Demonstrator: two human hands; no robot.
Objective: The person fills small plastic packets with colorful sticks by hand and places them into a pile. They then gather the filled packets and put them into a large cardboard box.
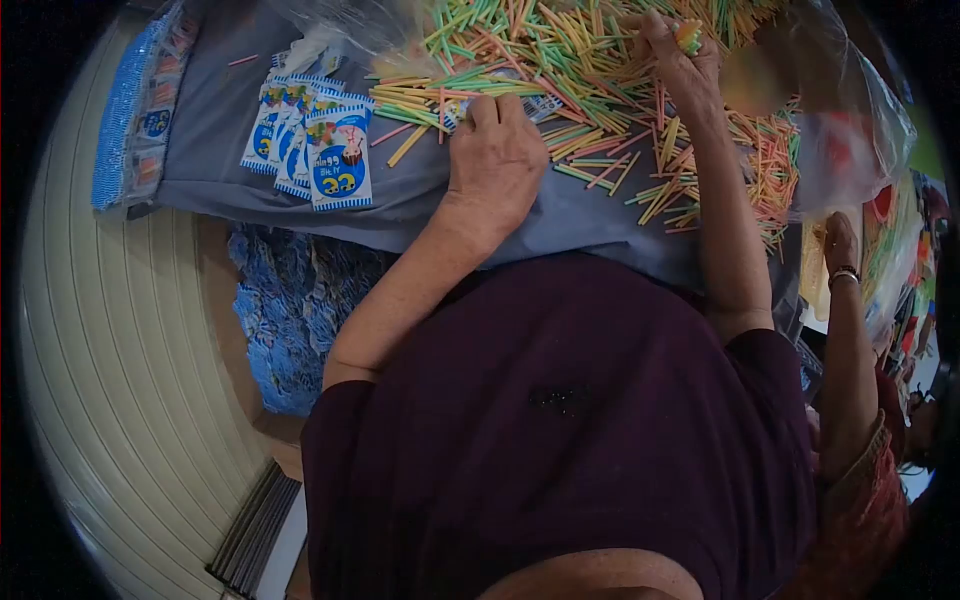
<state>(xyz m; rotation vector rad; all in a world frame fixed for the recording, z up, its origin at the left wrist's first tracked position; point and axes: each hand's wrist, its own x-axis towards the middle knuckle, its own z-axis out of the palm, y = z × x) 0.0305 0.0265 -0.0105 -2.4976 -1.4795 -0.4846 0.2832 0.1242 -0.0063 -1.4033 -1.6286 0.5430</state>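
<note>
Our right hand (680,62) clamps a small bundle of thin, pastel-coloured sticks (689,36) over a loose pile of pink, green and yellow sticks (585,50) on the grey-covered tabletop (215,130). At the pile's near edge, our left hand (497,145) curls over a blue-and-white packet (545,107); we cannot tell whether it grips. Similar packets (338,160) overlap left of the pile.

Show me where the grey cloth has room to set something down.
Bare grey cloth lies between the blue-edged wrapping and the fanned packets, and again between those packets and the left hand, below the loose sticks in this view. It is crowded at the stick heap under the right hand.
</note>
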